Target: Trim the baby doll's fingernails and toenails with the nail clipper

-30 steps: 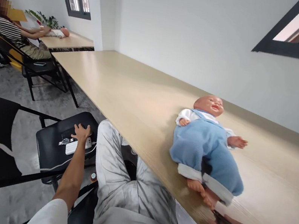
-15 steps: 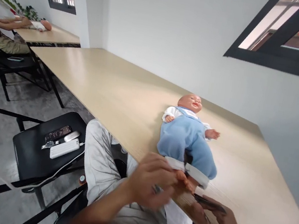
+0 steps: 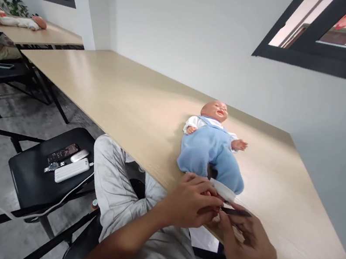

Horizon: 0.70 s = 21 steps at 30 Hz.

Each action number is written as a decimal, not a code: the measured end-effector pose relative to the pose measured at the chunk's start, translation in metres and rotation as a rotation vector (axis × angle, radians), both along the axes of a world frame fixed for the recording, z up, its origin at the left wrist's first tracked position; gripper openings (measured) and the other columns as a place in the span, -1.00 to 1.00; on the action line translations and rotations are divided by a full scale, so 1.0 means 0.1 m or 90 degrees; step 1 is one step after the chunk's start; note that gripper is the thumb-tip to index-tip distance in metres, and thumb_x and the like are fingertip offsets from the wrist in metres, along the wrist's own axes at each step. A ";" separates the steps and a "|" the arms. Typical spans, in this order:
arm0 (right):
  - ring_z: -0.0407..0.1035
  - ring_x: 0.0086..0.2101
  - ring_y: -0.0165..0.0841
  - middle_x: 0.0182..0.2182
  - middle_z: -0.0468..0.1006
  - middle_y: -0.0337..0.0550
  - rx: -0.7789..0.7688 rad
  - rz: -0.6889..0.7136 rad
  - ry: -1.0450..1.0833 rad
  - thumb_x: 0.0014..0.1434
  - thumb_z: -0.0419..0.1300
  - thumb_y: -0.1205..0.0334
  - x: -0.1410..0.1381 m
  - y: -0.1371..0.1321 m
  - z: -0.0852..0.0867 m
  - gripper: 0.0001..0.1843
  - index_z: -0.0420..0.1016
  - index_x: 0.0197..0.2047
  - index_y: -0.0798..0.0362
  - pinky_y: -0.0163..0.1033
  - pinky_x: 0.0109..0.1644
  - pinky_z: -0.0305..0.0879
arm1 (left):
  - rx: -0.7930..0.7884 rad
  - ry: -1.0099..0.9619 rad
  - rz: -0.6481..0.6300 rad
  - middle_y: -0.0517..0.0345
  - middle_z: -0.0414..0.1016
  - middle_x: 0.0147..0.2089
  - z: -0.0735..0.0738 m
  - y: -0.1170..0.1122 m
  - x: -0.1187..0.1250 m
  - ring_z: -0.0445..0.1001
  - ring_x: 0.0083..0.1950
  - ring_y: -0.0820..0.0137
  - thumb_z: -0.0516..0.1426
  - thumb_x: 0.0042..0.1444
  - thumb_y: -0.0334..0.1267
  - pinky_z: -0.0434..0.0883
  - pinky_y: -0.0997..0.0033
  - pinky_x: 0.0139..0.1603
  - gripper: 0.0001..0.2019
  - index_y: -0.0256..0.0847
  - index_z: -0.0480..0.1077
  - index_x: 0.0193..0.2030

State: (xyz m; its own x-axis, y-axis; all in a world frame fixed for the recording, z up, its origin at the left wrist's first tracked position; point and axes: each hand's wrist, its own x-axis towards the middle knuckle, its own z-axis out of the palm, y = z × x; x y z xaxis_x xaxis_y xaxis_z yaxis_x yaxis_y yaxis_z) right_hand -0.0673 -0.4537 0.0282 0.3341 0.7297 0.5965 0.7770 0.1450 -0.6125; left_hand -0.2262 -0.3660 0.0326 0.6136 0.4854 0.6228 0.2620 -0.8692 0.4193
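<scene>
A baby doll (image 3: 211, 147) in blue overalls and a white shirt lies on its back on the table, its feet toward me. My left hand (image 3: 192, 203) is closed around one of the doll's feet, which the fingers mostly hide. In my right hand (image 3: 248, 244), pinched between thumb and fingers, is a slim dark tool (image 3: 236, 212) that looks like a nail clipper. Its tip is at the doll's toes, close to my left fingertips. A pale trouser cuff (image 3: 223, 190) shows just above the hands.
The wooden table (image 3: 126, 91) runs along the wall. On a black chair (image 3: 33, 168) at left lie a phone (image 3: 63, 153), a watch (image 3: 54, 166) and a white power bank (image 3: 72, 170) with a cable. Another doll (image 3: 20, 22) lies on the far table, beside a seated person.
My left hand has moved from beside the feet to close around a foot. My right hand has brought the tool in against the toes. The view has shifted slightly right.
</scene>
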 end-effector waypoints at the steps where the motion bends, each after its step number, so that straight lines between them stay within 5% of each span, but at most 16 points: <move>1: 0.54 -0.32 -0.32 -0.19 0.61 -0.08 -0.004 -0.004 0.007 0.22 0.29 -0.08 0.00 0.00 0.00 -0.64 0.50 -0.31 0.08 -0.35 -0.29 0.40 | -0.002 -0.009 -0.001 0.13 0.51 0.02 0.00 0.00 0.00 0.40 0.13 0.33 0.09 0.28 -0.19 0.20 0.20 0.15 -0.77 -0.13 0.51 -0.02; 6: 0.52 -0.41 -0.35 -0.26 0.61 -0.11 0.000 0.050 0.022 0.21 0.31 0.00 0.04 -0.01 -0.02 -0.70 0.53 -0.16 0.07 -0.36 -0.36 0.44 | -0.011 -0.005 -0.009 0.10 0.51 0.02 0.01 0.00 -0.01 0.39 0.14 0.28 0.10 0.28 -0.18 0.19 0.18 0.17 -0.76 -0.12 0.51 0.01; 12: 0.53 -0.34 -0.28 -0.21 0.59 -0.03 0.027 0.060 0.068 0.19 0.33 0.05 0.09 -0.03 -0.10 -0.74 0.51 -0.25 0.09 -0.31 -0.34 0.47 | -0.023 0.001 -0.015 0.09 0.51 0.01 0.04 -0.01 -0.02 0.38 0.16 0.28 0.09 0.30 -0.17 0.19 0.18 0.19 -0.74 -0.10 0.50 0.05; 17: 0.53 -0.46 -0.32 -0.40 0.58 -0.12 0.067 0.057 0.190 0.09 0.41 0.11 0.02 -0.03 -0.07 -0.51 0.41 0.02 0.12 -0.35 -0.38 0.48 | -0.038 -0.020 -0.011 0.11 0.52 -0.01 0.05 -0.01 -0.02 0.39 0.15 0.30 0.09 0.29 -0.19 0.19 0.20 0.20 -0.73 -0.11 0.48 0.07; 21: 0.55 -0.47 -0.28 -0.42 0.59 -0.10 0.075 0.064 0.227 0.10 0.40 0.11 -0.03 -0.02 -0.01 -0.49 0.37 0.03 0.13 -0.34 -0.42 0.49 | -0.051 -0.021 -0.014 0.09 0.54 -0.02 0.06 -0.01 -0.01 0.40 0.15 0.27 0.10 0.28 -0.20 0.19 0.19 0.19 -0.69 -0.11 0.43 0.14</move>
